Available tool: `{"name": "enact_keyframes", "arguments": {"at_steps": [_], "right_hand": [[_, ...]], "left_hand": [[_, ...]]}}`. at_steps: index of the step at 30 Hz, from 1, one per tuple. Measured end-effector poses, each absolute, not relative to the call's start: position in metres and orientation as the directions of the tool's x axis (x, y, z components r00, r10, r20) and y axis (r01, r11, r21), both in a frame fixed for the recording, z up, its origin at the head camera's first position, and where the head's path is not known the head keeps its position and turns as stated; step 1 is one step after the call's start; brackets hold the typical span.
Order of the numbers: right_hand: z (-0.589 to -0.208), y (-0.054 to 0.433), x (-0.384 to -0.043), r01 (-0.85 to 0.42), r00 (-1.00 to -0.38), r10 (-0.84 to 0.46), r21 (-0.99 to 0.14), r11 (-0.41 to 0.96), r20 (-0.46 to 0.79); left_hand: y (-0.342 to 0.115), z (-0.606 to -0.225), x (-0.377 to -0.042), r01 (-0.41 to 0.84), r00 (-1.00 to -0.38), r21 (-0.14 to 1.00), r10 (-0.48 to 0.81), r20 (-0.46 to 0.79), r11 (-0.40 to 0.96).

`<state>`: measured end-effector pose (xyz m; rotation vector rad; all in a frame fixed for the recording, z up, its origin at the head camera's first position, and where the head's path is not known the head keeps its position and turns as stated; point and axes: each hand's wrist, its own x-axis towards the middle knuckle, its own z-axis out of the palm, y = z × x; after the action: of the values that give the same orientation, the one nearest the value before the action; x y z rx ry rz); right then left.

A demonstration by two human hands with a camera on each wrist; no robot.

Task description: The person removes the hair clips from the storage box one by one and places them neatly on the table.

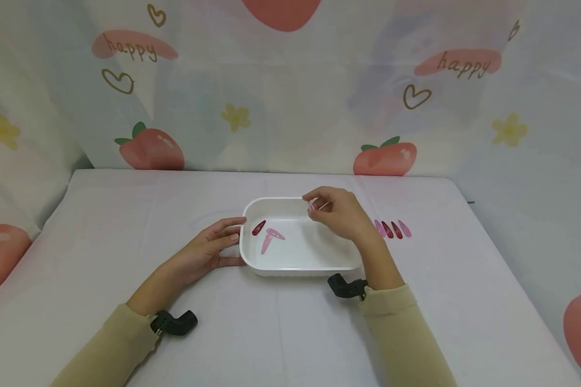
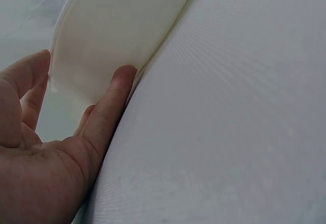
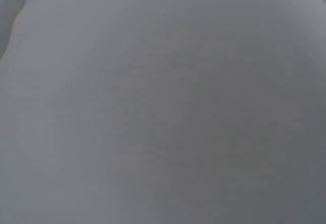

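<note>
On the white table [image 1: 465, 312], the left hand [image 1: 200, 252] is resting its spread fingers against the left end of the white tray [image 1: 310, 258], apparently steadying it, while the right hand [image 1: 339, 212], well apart from it, is pinching a small pink clip [image 1: 312, 206] over the tray's far right part, likely by the fingertips because it is so slim. One dark red clip [image 1: 259, 228] and two pink clips [image 1: 275, 234] are lying inside toward the left; a row of four clips [image 1: 388, 230] is lying just beyond the right wrist, which is partly blocking the tray's right end.

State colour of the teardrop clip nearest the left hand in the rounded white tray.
Dark red clip; best in head view.
</note>
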<state>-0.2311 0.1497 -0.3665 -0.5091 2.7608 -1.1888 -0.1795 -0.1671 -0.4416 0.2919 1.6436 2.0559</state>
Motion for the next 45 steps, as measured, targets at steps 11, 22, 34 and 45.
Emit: {"name": "enact_keyframes", "arguments": {"at_steps": [11,22,34,45], "right_hand": [[-0.368,0.149,-0.233,-0.267,-0.94,-0.337,-0.727,0.633,0.051],[-0.368,0.151,-0.232,-0.271,-0.94,-0.338,-0.715,0.644,0.052],[-0.366,0.153,-0.233,-0.269,-0.942,-0.33,-0.716,0.644,0.057],[-0.364,0.173,-0.234,-0.244,-0.962,-0.255,-0.716,0.654,0.095]], "left_hand": [[-0.168,-0.441,-0.18,-0.232,-0.855,0.96,0.503,-0.126,-0.154],[-0.167,-0.442,-0.181,-0.231,-0.854,0.96,0.506,-0.122,-0.158],[-0.167,-0.442,-0.182,-0.233,-0.855,0.959,0.504,-0.125,-0.159],[-0.169,-0.443,-0.18,-0.236,-0.85,0.959,0.511,-0.124,-0.159]]}}
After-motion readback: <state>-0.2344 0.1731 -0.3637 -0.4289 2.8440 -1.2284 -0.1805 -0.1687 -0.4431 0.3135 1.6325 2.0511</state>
